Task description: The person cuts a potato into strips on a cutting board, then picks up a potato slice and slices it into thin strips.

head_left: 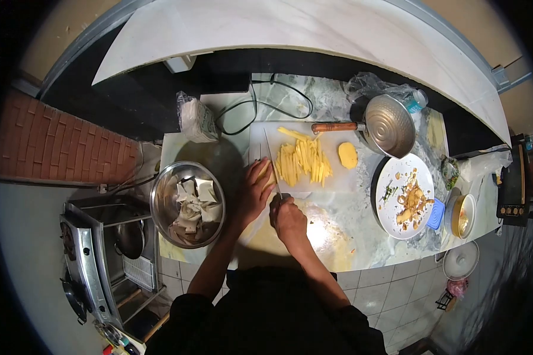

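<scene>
My right hand (290, 222) grips the dark handle of a kitchen knife (272, 155), whose blade points away from me over a white cutting board (343, 181). Just left of the blade, my left hand (257, 192) presses down with bent fingers on a yellow piece of potato, mostly hidden under them. To the right of the blade lies a pile of potato strips (302, 158). A thick potato slice (347, 155) rests apart from it, near the board's right side.
At left stands a steel bowl (154, 204) with whitish pieces. A saucepan (391, 126) lies bottom up, its wooden handle reaching over the board. A white plate (388, 217) holds peelings and scraps, beside a blue sponge-like item (436, 214). A black cable (256, 109) loops behind the board.
</scene>
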### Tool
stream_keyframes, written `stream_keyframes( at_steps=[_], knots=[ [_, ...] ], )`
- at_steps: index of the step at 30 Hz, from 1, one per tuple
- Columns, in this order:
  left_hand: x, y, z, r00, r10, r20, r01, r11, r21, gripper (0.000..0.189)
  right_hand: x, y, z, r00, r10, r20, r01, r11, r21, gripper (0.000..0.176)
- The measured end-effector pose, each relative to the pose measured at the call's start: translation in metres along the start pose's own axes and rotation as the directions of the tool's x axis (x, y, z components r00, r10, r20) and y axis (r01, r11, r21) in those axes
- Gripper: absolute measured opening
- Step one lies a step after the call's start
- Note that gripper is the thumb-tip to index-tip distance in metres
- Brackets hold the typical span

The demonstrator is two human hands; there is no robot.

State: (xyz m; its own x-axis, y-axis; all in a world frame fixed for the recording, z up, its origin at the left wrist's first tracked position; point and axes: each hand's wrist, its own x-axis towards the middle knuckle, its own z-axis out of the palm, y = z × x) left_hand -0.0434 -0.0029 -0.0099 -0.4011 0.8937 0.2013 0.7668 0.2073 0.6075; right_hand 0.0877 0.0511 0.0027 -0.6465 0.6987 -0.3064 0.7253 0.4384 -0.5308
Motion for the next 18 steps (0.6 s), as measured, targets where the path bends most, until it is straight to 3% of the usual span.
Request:
stream_keyframes(
  at_steps=[8, 18],
  knots=[
    [0.000, -0.006, 0.002, 0.995, 0.074, -0.069, -0.074, 0.997, -0.001, 0.047, -0.010, 0.000, -0.015, 1.000, -0.003, -0.021, 0.005, 0.995, 0.102, 0.035],
    [0.000, 0.002, -0.004, 0.993, 0.068, -0.095, -0.067, 0.998, 0.014, 0.044, -0.006, -0.013, -0.024, 0.998, -0.049, -0.041, 0.051, 0.998, 0.048, 0.031]
  ],
)
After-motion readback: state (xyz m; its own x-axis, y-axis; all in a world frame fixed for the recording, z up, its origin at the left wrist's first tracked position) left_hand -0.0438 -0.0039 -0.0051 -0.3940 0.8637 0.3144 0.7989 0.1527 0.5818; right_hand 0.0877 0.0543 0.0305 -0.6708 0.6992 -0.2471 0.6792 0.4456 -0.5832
